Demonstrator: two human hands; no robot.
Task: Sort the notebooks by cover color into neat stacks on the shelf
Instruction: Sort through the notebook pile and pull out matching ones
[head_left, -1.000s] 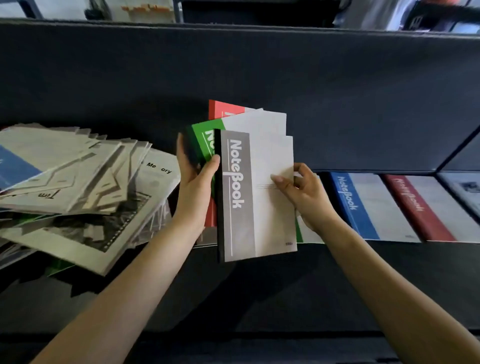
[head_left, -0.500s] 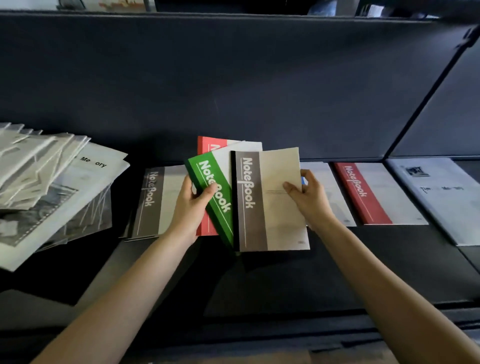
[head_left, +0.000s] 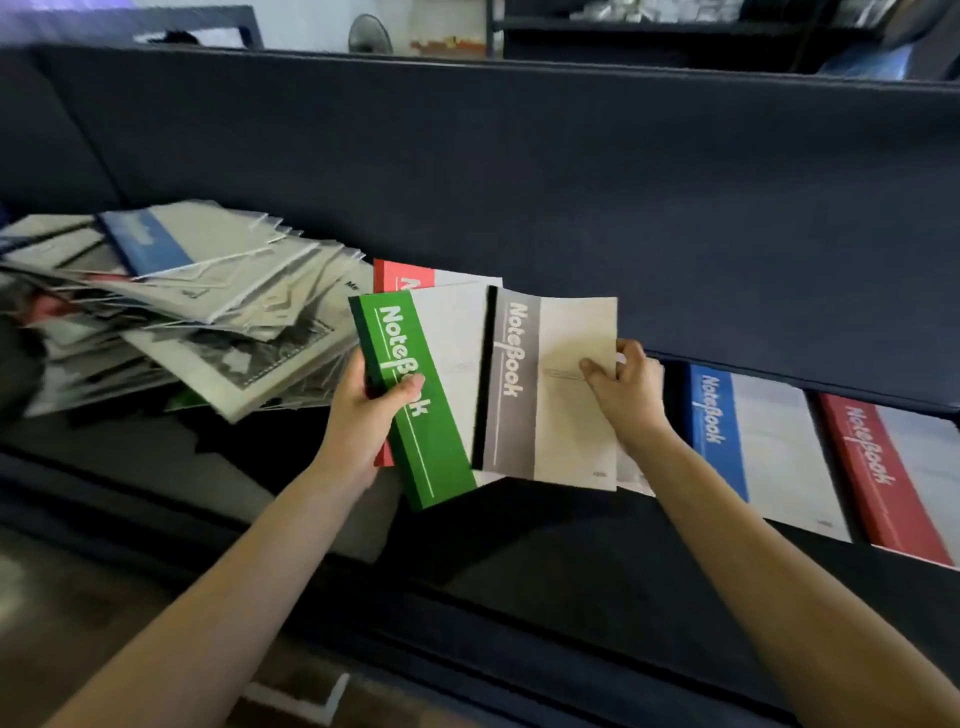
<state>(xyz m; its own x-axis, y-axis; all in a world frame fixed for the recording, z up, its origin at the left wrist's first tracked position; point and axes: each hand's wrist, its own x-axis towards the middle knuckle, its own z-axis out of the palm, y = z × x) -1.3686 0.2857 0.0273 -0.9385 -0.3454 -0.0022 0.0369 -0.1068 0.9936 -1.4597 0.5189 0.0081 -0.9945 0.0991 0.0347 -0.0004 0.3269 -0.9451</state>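
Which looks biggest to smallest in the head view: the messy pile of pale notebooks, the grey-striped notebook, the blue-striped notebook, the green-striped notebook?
1. The messy pile of pale notebooks, clearly largest.
2. The grey-striped notebook, blue-striped notebook and green-striped notebook look alike; green is partly covered, blue lies farther off, so unranked.

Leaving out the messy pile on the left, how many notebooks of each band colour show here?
Green notebook: 1
Grey notebook: 1
Red notebooks: 2, one held, one lying at right
Blue notebook: 1
Total: 5
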